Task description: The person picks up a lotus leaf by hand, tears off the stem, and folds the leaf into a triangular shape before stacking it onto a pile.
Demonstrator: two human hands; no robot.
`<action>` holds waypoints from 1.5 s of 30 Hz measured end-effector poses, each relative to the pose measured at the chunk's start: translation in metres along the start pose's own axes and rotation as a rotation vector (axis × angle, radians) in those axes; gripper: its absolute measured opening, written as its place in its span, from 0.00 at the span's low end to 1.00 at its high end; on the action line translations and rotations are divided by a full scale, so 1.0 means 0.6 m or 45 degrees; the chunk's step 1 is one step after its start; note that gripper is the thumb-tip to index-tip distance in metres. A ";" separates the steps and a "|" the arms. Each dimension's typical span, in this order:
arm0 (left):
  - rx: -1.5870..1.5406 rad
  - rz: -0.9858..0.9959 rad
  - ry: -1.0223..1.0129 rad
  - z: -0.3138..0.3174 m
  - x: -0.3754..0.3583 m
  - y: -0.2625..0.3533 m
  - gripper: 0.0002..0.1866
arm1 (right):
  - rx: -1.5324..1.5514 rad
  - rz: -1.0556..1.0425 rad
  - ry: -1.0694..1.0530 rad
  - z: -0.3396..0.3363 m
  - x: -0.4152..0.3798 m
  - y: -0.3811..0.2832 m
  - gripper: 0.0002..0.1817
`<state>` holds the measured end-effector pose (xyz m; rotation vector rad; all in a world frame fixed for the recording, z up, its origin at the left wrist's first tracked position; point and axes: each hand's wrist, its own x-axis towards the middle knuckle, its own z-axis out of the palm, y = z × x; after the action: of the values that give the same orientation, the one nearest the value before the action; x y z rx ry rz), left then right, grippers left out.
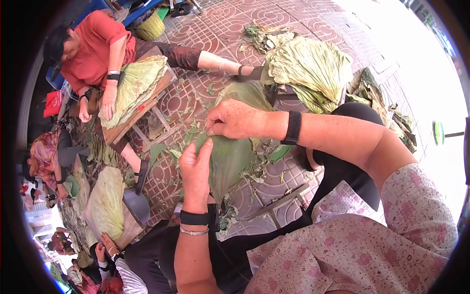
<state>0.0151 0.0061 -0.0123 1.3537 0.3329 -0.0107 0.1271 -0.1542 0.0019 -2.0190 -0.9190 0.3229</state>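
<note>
My right hand (235,119) reaches in from the right with thumb and fingers pinched on the edge of a broad green lotus leaf (227,164). Just below it, my left hand (196,166) comes up from the bottom, its thumb and forefinger closed at the same edge. The fingertips of both hands are close together, and the leaf hangs down behind them over the floor. Part of its edge is hidden by my fingers. Beyond my right forearm lies a thick pile of pale, dried, folded lotus leaves (308,68).
A co-worker in a red top (100,41) leans over a leaf stack (139,85) on a board (147,100). Another person's hand (108,243) touches a pale leaf (107,203) at lower left. Leaf scraps (191,132) litter the tiled floor (205,29). Darker leaves (372,93) lie at right.
</note>
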 end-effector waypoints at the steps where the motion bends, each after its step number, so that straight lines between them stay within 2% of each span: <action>1: -0.025 -0.005 -0.028 0.001 0.000 0.003 0.08 | 0.035 -0.007 0.008 0.003 0.002 0.003 0.09; 6: -0.058 -0.052 -0.069 -0.006 0.004 0.000 0.13 | 0.228 0.059 -0.007 0.004 0.003 0.003 0.08; 12: -0.026 -0.056 -0.063 -0.004 0.002 0.011 0.12 | 0.696 0.431 -0.120 0.005 0.006 0.011 0.06; 21: -0.025 -0.078 -0.075 -0.001 -0.001 0.014 0.10 | 0.956 0.649 -0.097 0.016 0.008 0.014 0.06; 27: 0.019 -0.052 -0.043 -0.005 0.003 0.010 0.09 | 0.692 0.570 0.028 0.027 0.003 0.006 0.08; 33: -0.022 -0.065 -0.056 0.004 -0.011 0.004 0.09 | 0.953 0.516 0.127 0.008 0.026 0.046 0.08; 36: 0.012 -0.029 -0.020 -0.010 -0.003 0.000 0.09 | 0.816 0.505 0.059 -0.004 0.029 0.047 0.09; 39: -0.003 -0.024 0.050 -0.018 0.003 0.006 0.10 | 0.200 0.323 -0.033 -0.019 0.024 0.028 0.10; 45: -0.097 0.000 0.144 -0.030 0.010 -0.001 0.12 | 0.269 0.002 -0.132 -0.009 0.011 0.013 0.12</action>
<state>0.0167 0.0245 -0.0175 1.2817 0.4250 0.0781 0.1382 -0.1557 -0.0003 -1.8230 -0.9069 0.5086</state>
